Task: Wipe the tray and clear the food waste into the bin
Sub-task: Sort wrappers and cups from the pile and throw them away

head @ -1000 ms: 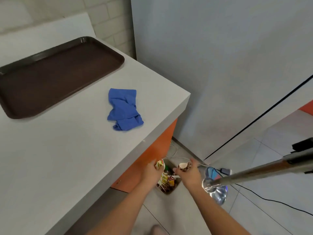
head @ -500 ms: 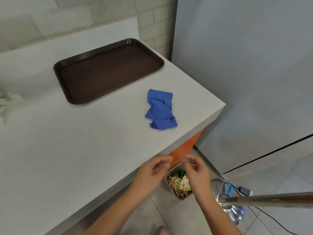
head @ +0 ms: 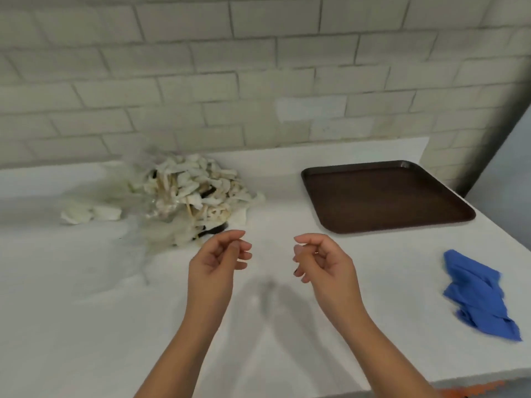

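The left hand [head: 215, 261] and right hand [head: 326, 264] hover side by side above the white counter [head: 86, 311], palms facing each other, fingers loosely curled, nothing visibly held. The brown tray [head: 385, 196] lies flat on the counter at 2 o'clock from the hands, its surface bare. The crumpled blue cloth [head: 479, 294] lies at 3 o'clock, apart from the tray. The pile of pale food waste [head: 195, 196] sits at 11 o'clock, near the brick wall [head: 258, 81].
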A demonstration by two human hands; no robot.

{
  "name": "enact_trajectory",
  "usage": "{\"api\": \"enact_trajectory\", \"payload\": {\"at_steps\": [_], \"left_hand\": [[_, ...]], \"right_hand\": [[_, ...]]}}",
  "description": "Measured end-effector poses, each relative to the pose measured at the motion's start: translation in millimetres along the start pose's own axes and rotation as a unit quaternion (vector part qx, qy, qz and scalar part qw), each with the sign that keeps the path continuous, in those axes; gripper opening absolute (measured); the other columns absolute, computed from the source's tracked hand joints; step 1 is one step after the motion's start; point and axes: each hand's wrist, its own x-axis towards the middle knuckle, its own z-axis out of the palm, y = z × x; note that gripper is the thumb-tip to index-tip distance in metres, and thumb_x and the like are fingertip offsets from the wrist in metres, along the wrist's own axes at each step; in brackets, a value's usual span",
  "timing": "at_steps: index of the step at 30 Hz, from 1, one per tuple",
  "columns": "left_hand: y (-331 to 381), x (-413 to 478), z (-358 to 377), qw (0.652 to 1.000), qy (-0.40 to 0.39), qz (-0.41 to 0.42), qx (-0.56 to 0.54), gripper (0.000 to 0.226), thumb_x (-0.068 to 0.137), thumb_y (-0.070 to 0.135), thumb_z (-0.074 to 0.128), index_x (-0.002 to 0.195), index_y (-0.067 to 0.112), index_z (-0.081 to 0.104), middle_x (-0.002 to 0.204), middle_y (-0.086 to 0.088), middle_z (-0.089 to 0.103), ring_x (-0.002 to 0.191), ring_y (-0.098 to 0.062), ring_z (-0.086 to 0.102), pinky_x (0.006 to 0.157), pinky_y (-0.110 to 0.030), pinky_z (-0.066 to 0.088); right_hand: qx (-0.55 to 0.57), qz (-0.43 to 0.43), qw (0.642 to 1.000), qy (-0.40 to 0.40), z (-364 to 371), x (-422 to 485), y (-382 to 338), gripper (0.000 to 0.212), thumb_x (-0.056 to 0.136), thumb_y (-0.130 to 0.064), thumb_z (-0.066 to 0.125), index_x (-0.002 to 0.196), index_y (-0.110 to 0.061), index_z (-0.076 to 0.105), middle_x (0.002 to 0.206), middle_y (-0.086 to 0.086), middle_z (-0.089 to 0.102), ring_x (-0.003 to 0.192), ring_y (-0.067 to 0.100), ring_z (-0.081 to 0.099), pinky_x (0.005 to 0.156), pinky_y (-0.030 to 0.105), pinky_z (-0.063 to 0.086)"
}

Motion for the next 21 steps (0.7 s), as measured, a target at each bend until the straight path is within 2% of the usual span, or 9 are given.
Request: {"api": "enact_trajectory", "payload": {"at_steps": [7, 9, 12, 14, 16, 18, 20, 21], "left_hand": [[6, 108, -181, 0.996, 0.089, -0.006, 0.027, 0.02, 0.091, 0.001, 0.052, 0.096, 0.013, 0.067, 0.08, -0.006, 0.069, 0.07, -0.016, 0.064, 0.065, -0.027, 0.053], [0, 138, -230, 0.993, 0.107, -0.013, 0.046, 0.02, 0.091, 0.001, 0.052, 0.097, 0.013, 0.067, 0.082, -0.008, 0.069, 0.072, -0.02, 0.064, 0.066, -0.029, 0.051], [-16, 185, -297, 0.988, 0.112, -0.036, 0.098, 0.022, 0.091, 0.002, 0.051, 0.093, 0.017, 0.067, 0.085, -0.009, 0.068, 0.077, -0.024, 0.063, 0.068, -0.031, 0.049], [-34, 219, -332, 0.978, 0.104, -0.059, 0.17, 0.028, 0.09, 0.0, 0.05, 0.088, 0.023, 0.067, 0.086, -0.006, 0.068, 0.083, -0.025, 0.063, 0.07, -0.031, 0.048], [-55, 252, -358, 0.954, 0.078, -0.078, 0.278, 0.032, 0.087, -0.001, 0.05, 0.085, 0.026, 0.066, 0.092, -0.005, 0.067, 0.089, -0.024, 0.062, 0.072, -0.029, 0.044], [-76, 282, -376, 0.914, 0.043, -0.063, 0.398, 0.029, 0.082, -0.002, 0.054, 0.094, 0.02, 0.069, 0.102, -0.009, 0.064, 0.096, -0.025, 0.061, 0.079, -0.027, 0.043], [-94, 309, -387, 0.868, 0.015, -0.013, 0.496, 0.031, 0.075, 0.002, 0.068, 0.105, 0.01, 0.07, 0.108, -0.017, 0.06, 0.1, -0.035, 0.06, 0.083, -0.035, 0.047], [-103, 321, -391, 0.846, 0.001, -0.004, 0.533, 0.04, 0.068, 0.008, 0.076, 0.107, 0.009, 0.069, 0.108, -0.02, 0.059, 0.099, -0.04, 0.059, 0.08, -0.041, 0.05]], "right_hand": [[-0.021, -0.034, 0.996, -0.08, 183, 60, 1, 0.018, 0.089, -0.006, 0.06, 0.092, -0.023, 0.066, 0.075, 0.002, 0.061, 0.062, 0.014, 0.059, 0.055, 0.016, 0.045], [-0.038, -0.042, 0.994, -0.098, 231, 76, 8, 0.021, 0.088, -0.007, 0.06, 0.09, -0.027, 0.066, 0.071, -0.008, 0.061, 0.064, 0.011, 0.058, 0.058, 0.018, 0.047], [-0.079, -0.05, 0.988, -0.12, 297, 100, 25, 0.023, 0.087, -0.008, 0.062, 0.085, -0.031, 0.068, 0.071, -0.011, 0.062, 0.066, 0.0, 0.055, 0.064, 0.017, 0.048], [-0.132, -0.054, 0.977, -0.155, 338, 116, 38, 0.019, 0.087, -0.012, 0.064, 0.087, -0.029, 0.071, 0.08, -0.007, 0.067, 0.071, 0.001, 0.058, 0.069, 0.016, 0.048], [-0.235, -0.077, 0.944, -0.218, 376, 132, 53, 0.017, 0.088, -0.017, 0.062, 0.096, -0.027, 0.073, 0.094, -0.007, 0.069, 0.083, 0.003, 0.06, 0.078, 0.018, 0.048], [-0.341, -0.108, 0.887, -0.292, 413, 147, 67, 0.023, 0.091, -0.02, 0.056, 0.107, -0.025, 0.071, 0.11, -0.005, 0.066, 0.1, 0.009, 0.059, 0.089, 0.022, 0.046], [-0.424, -0.141, 0.823, -0.35, 446, 161, 82, 0.032, 0.093, -0.017, 0.049, 0.12, -0.023, 0.065, 0.126, 0.0, 0.06, 0.116, 0.018, 0.052, 0.097, 0.027, 0.042], [-0.457, -0.158, 0.793, -0.37, 459, 168, 89, 0.037, 0.093, -0.013, 0.047, 0.126, -0.022, 0.061, 0.132, 0.003, 0.055, 0.121, 0.023, 0.047, 0.098, 0.028, 0.039]]}}
